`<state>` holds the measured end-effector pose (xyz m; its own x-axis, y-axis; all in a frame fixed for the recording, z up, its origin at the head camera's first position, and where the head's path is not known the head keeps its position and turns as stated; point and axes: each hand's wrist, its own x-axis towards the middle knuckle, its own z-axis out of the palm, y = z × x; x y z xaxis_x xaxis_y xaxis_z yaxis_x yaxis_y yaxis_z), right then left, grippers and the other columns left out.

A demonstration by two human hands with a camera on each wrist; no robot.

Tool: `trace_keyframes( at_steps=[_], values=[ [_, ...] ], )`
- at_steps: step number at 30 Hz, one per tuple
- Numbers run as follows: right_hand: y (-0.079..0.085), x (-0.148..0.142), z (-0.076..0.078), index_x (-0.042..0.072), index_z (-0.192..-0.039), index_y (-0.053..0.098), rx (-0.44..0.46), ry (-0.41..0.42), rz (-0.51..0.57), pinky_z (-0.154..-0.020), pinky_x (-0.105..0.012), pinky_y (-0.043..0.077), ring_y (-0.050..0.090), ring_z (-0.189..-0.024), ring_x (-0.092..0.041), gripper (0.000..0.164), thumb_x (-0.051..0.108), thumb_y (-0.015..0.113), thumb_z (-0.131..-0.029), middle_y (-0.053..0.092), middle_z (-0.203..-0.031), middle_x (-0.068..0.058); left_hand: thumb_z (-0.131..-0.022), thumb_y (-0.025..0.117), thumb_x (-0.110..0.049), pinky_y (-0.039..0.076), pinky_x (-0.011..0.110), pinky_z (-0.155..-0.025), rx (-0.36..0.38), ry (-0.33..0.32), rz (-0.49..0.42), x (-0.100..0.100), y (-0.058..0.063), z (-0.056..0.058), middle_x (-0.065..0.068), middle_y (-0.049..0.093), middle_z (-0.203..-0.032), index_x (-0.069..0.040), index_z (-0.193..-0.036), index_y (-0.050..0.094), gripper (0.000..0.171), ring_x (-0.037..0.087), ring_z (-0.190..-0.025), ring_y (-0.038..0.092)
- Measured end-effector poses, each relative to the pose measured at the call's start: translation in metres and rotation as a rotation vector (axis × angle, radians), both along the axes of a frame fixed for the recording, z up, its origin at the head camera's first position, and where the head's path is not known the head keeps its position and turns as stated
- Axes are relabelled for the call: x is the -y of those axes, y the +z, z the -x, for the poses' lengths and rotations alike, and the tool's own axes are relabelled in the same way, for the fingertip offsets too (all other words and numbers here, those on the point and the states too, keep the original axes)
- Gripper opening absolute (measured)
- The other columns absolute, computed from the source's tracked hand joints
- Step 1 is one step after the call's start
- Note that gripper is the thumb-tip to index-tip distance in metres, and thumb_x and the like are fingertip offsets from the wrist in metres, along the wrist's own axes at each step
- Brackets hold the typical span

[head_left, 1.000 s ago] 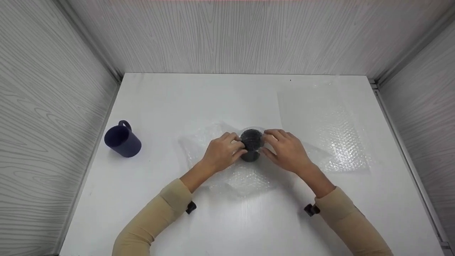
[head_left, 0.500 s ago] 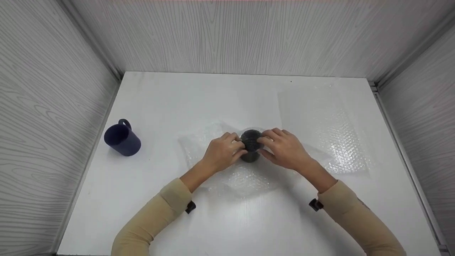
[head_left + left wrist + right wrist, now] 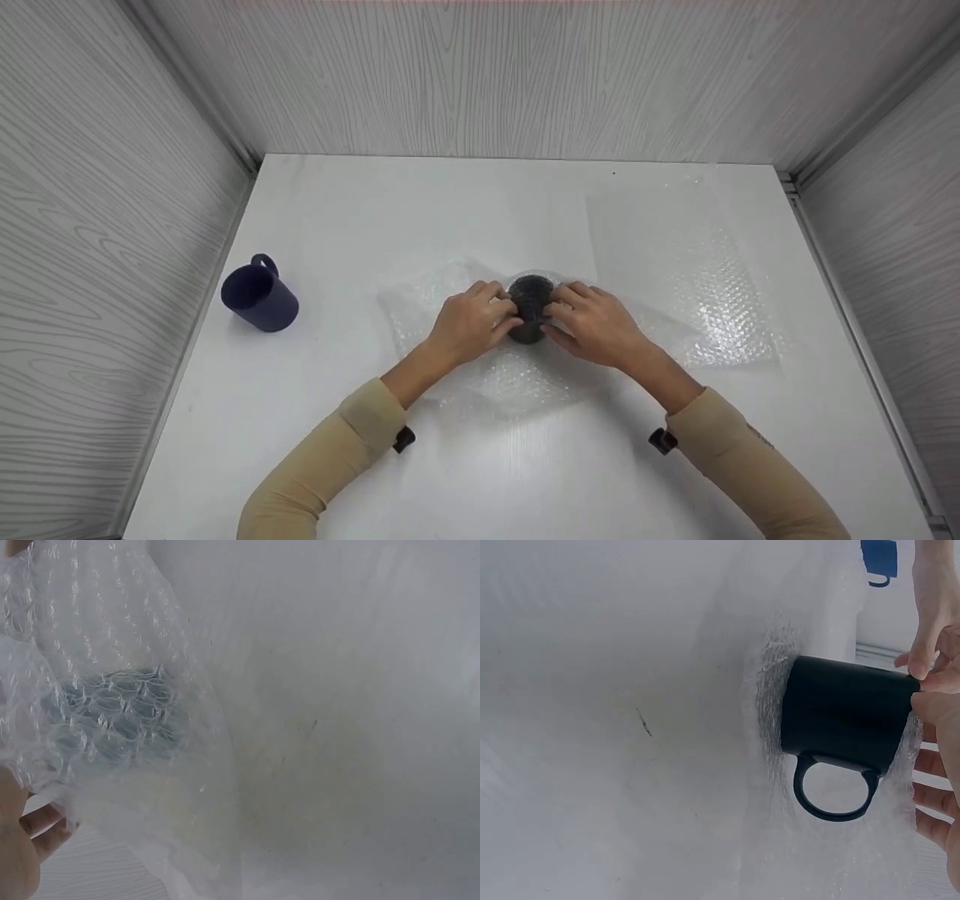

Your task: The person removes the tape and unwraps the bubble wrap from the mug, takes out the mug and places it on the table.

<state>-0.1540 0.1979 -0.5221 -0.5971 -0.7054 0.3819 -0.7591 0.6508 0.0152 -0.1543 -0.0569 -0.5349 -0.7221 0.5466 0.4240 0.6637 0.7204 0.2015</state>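
A black mug [image 3: 844, 712] stands mid-table on a sheet of bubble wrap [image 3: 517, 382], part of which covers its mouth. The right wrist view shows its bare side and handle; in the left wrist view the bubble wrap [image 3: 112, 615] lies over its side. My left hand [image 3: 469, 322] pinches wrap against the left of the mug's rim. Opposite it, my right hand [image 3: 596, 322] holds wrap at the right of the rim, fingers curled over the edge. Some fingertips are hidden behind the wrap and mug.
A dark blue mug [image 3: 262, 300] stands at the table's left, its handle pointing to the back. Another bubble wrap sheet [image 3: 675, 255] lies flat at the right. Wood-grain panels [image 3: 480, 82] enclose the table's back and sides.
My right hand reached its fingers in over the rim, then shifted slightly down and towards me, drawing wrap over the mouth. My left hand has stayed in place.
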Motion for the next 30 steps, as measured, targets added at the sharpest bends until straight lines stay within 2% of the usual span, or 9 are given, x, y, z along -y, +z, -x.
trace_keyframes(
  at_steps=[18, 30],
  values=[
    [0.0006, 0.0013, 0.0002, 0.013, -0.103, 0.076, -0.030, 0.018, 0.002, -0.082, -0.040, 0.063, 0.070, -0.099, -0.026, 0.017, 0.023, 0.083, -0.091, 0.074, -0.105, -0.004, -0.095, 0.077, -0.041, 0.063, 0.031, -0.067, -0.006, 0.000, -0.011, 0.0001, -0.0022, -0.0013, 0.001, 0.071, -0.104, -0.018, -0.099, 0.078, 0.023, 0.019, -0.094, 0.072],
    [0.0001, 0.0003, 0.0033, 0.012, -0.100, 0.077, -0.049, 0.044, 0.008, -0.084, -0.039, 0.064, 0.072, -0.098, -0.025, 0.012, 0.016, 0.083, -0.089, 0.074, -0.101, -0.003, -0.095, 0.077, -0.040, 0.063, 0.030, -0.067, 0.023, 0.004, -0.021, -0.0005, -0.0010, -0.0019, 0.001, 0.071, -0.105, -0.017, -0.100, 0.077, 0.023, 0.018, -0.095, 0.072]
  ],
)
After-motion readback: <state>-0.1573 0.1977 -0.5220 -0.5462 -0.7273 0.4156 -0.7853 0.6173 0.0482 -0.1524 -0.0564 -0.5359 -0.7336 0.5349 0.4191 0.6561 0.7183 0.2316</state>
